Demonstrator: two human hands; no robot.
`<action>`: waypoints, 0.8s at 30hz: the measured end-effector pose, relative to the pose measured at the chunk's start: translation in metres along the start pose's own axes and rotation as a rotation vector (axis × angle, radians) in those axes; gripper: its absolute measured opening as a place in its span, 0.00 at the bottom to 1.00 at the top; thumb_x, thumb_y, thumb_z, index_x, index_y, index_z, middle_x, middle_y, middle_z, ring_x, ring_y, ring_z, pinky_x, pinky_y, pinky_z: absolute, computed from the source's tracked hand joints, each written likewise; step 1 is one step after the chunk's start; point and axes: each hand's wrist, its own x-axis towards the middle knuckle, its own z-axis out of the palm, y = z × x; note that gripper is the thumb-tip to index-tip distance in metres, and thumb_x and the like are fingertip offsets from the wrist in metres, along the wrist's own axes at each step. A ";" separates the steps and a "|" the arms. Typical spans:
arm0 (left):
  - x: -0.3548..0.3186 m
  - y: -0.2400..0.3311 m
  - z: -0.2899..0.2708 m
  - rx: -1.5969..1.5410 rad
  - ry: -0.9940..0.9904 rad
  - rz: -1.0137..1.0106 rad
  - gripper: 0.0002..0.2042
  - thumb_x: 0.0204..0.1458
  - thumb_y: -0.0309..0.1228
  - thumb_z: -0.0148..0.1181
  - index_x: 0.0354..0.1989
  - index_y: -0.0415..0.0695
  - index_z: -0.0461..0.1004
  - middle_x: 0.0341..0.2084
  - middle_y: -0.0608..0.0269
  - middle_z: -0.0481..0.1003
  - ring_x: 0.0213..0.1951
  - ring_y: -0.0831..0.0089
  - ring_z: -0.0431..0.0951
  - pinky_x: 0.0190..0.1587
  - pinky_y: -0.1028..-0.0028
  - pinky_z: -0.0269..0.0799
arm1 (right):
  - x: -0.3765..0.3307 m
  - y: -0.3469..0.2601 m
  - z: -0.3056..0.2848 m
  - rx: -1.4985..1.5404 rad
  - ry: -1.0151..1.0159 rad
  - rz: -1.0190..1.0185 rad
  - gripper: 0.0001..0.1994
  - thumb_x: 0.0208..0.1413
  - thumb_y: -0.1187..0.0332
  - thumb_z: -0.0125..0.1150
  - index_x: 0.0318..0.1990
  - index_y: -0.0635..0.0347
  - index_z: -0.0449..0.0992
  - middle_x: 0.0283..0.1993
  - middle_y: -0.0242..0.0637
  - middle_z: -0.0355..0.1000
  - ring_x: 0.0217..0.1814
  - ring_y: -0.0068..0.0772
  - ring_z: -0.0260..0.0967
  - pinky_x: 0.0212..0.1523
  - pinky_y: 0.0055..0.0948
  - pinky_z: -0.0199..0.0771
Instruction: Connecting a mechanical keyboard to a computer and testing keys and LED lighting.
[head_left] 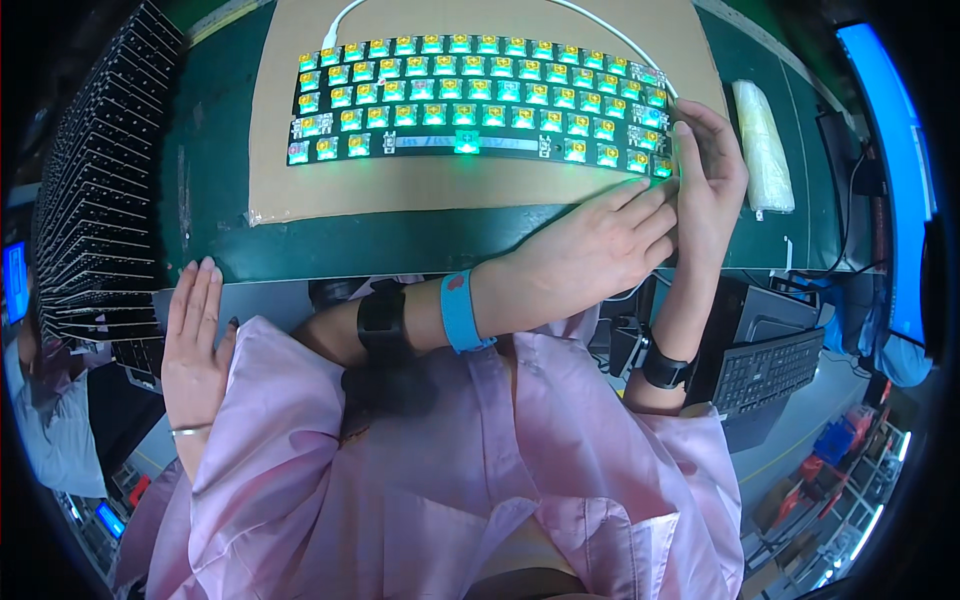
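A keyboard circuit board [465, 145] with bare switches and no keycaps lies at the far side of the table, its switches glowing green and yellow. My left hand [610, 240] reaches across to its lower right corner, fingers bent together against the near edge. At the right edge, my right hand [715, 165] curls its fingers and thumb around the board's side. Both hands meet at this corner, and some fingertips are hidden. A white cable [331, 38] plugs into the board's back left. Under the board is a cardboard sheet [400, 195].
A tall stack of black boards [95, 180] stands at the left. Another person's hand [195, 340] rests at the table's near left edge. A wrapped pale roll [765, 150] lies right of my right hand. A black keyboard [770, 370] sits lower right, below a monitor [890, 170].
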 end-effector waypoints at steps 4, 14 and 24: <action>0.001 0.000 0.000 0.017 0.069 0.009 0.12 0.43 0.30 0.52 0.36 0.41 0.73 0.42 0.60 0.69 0.50 0.67 0.67 0.56 0.71 0.59 | 0.000 0.000 0.000 0.011 0.009 0.000 0.10 0.54 0.78 0.52 0.44 0.68 0.70 0.43 0.38 0.71 0.47 0.23 0.67 0.49 0.21 0.65; -0.025 -0.035 -0.045 -0.299 0.318 -0.039 0.08 0.42 0.27 0.58 0.32 0.46 0.77 0.38 0.63 0.75 0.45 0.65 0.74 0.49 0.66 0.69 | 0.000 0.001 0.000 -0.070 -0.008 -0.054 0.09 0.55 0.77 0.52 0.44 0.67 0.70 0.44 0.37 0.70 0.47 0.23 0.67 0.48 0.21 0.66; -0.128 -0.120 -0.121 -0.099 0.750 -0.678 0.10 0.50 0.23 0.58 0.41 0.36 0.75 0.37 0.59 0.77 0.42 0.74 0.76 0.45 0.77 0.68 | -0.002 0.000 0.002 -0.142 0.003 -0.068 0.08 0.55 0.77 0.52 0.42 0.66 0.72 0.43 0.35 0.69 0.46 0.23 0.68 0.48 0.21 0.66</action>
